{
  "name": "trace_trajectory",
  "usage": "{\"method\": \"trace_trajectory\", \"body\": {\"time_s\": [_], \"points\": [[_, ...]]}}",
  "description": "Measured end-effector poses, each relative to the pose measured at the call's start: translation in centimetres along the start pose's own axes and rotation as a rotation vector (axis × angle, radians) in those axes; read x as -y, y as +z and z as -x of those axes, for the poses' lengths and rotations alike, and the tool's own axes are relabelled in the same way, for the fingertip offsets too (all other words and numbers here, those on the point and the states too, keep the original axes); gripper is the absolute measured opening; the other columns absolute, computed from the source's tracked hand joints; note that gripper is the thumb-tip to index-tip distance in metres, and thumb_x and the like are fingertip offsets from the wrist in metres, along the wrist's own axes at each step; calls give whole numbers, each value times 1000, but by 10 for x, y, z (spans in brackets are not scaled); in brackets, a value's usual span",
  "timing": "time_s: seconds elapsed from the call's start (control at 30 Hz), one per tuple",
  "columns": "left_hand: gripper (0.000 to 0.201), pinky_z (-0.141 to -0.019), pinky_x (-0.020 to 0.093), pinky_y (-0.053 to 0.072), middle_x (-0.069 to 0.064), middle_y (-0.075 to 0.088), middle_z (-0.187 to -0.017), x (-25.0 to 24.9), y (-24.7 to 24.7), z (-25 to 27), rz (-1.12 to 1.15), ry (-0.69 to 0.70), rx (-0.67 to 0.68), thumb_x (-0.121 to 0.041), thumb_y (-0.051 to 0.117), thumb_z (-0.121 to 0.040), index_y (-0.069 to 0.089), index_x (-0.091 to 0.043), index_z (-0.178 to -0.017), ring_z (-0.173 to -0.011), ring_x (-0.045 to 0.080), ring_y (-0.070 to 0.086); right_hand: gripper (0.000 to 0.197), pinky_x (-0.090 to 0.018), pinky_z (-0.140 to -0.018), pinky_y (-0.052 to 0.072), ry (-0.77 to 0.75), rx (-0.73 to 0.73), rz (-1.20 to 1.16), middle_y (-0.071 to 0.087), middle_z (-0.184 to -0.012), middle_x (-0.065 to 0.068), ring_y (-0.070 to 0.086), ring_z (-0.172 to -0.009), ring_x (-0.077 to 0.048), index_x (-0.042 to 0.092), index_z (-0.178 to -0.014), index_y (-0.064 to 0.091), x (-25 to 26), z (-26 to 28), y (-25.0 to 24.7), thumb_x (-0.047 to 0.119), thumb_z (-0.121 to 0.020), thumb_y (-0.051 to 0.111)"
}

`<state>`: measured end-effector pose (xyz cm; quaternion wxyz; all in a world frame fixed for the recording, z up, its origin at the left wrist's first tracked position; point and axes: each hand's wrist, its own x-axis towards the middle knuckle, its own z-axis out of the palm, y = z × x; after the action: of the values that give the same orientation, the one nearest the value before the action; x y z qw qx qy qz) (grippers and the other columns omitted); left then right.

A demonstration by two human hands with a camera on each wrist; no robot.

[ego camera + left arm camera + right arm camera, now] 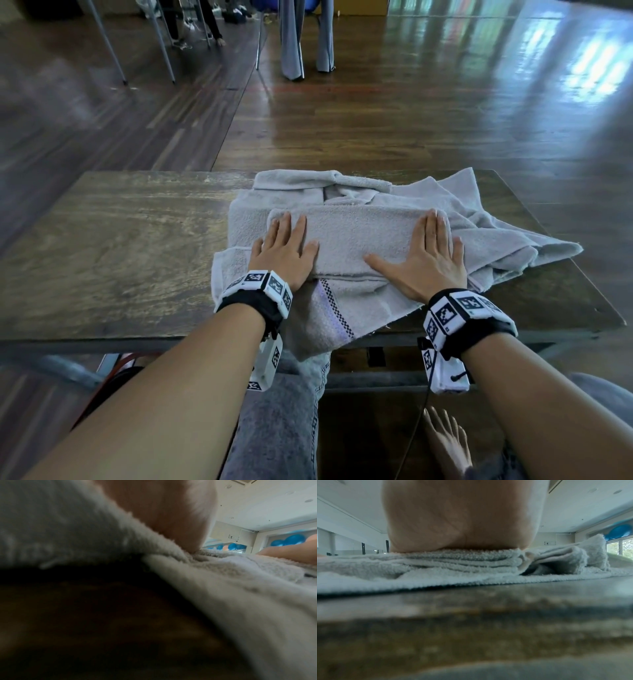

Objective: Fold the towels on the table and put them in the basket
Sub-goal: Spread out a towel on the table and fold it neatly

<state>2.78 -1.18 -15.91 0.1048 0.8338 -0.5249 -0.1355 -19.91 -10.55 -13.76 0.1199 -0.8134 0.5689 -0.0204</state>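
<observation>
A folded grey towel [356, 236] lies on top of other loose grey towels [496, 240] on the dark wooden table [113, 246]. My left hand [284, 250] lies flat on the folded towel's left end, fingers straight. My right hand [428, 257] presses flat on its right end, thumb spread toward the middle. In the right wrist view my palm [462, 520] rests on the stacked towel layers [453, 559]. In the left wrist view, towel fabric [240, 588] fills the frame below my hand [164, 513]. No basket is in view.
A towel end with a checked stripe [335, 308] hangs over the table's near edge. Bare tabletop stretches to the left. Beyond the table are a wooden floor, chair legs [164, 44] and hanging grey cloth [305, 37]. My knees sit under the table.
</observation>
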Motion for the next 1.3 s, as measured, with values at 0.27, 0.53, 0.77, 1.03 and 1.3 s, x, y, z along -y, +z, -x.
{"method": "trace_trajectory", "body": {"time_s": [0.27,0.53,0.77,1.03,1.3], "points": [[66,-121,45,-5,-9,-19,-163,2,0,-2,21,-2,31,-62,13,-97,-12,-41,-153,-151,13,-17,119,-53,-120,-17,-233,-171,-4,-21,-167,-4,-23,-152,-20,21,-159,-9,25,-2,-4,85,-70,36],[76,-114,52,18,14,16,-155,4,-27,7,20,-239,-51,-63,41,-91,14,-27,-151,-142,39,17,103,-59,-116,-16,-336,33,56,-24,-166,-2,-24,-152,-22,35,-159,-5,39,-4,12,91,-77,20],[51,-110,47,33,21,37,-147,1,-49,10,156,-442,39,-45,57,-88,56,-13,-127,-135,40,34,98,-62,-118,-10,-370,87,78,-22,-166,-5,-19,-153,-26,32,-159,-6,36,-5,3,86,-83,26],[56,-72,32,49,15,68,-106,-14,-69,8,415,-395,-77,-35,74,-74,64,-1,-117,-93,32,64,86,-58,-121,-2,-408,126,33,-10,-168,-8,-11,-155,-27,27,-160,5,29,-2,-16,65,-94,43],[25,-51,26,34,2,48,-70,-86,-125,8,331,-114,-117,-25,66,-80,46,-13,-71,-62,19,47,49,-46,-102,43,-472,-22,-283,55,-134,-6,48,-125,-26,17,-139,45,11,12,-53,41,-96,49]]}}
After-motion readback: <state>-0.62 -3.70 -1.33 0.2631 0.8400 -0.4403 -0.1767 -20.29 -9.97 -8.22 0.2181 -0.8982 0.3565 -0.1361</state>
